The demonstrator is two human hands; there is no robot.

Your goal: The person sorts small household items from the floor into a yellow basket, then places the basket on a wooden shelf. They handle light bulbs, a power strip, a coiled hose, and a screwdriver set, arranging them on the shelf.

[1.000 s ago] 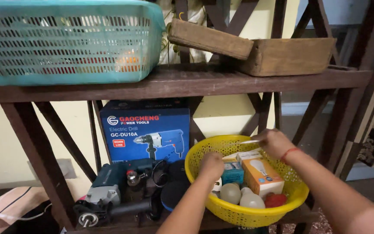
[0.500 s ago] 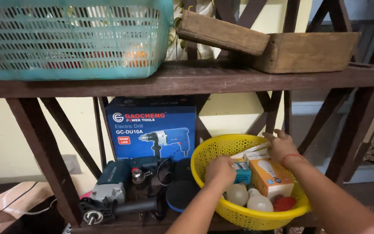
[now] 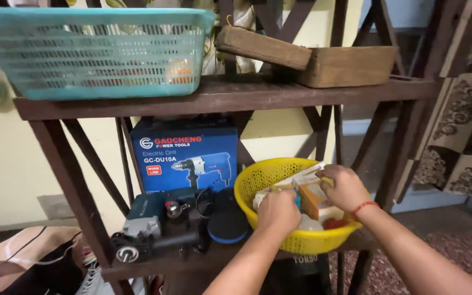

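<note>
A teal plastic mesh basket [image 3: 91, 52] and a worn wooden box [image 3: 348, 65] are kept up top; below, a blue cardboard drill box [image 3: 184, 155] is parked behind a dark-green power tool [image 3: 157, 218].

Brightness: soft, even indoor light, moderately bright (no hard glare).
Shadows: deep under the shelf [image 3: 219, 98] above the hands, dark below them.
Sharpness: centre crisp; hands slightly soft.
Edges: mild wide-angle bending, far left corner blurred.

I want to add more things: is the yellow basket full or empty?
Nearly full. The yellow basket holds an orange box and other small items up to its rim; both hands, left and right, are inside.
</note>
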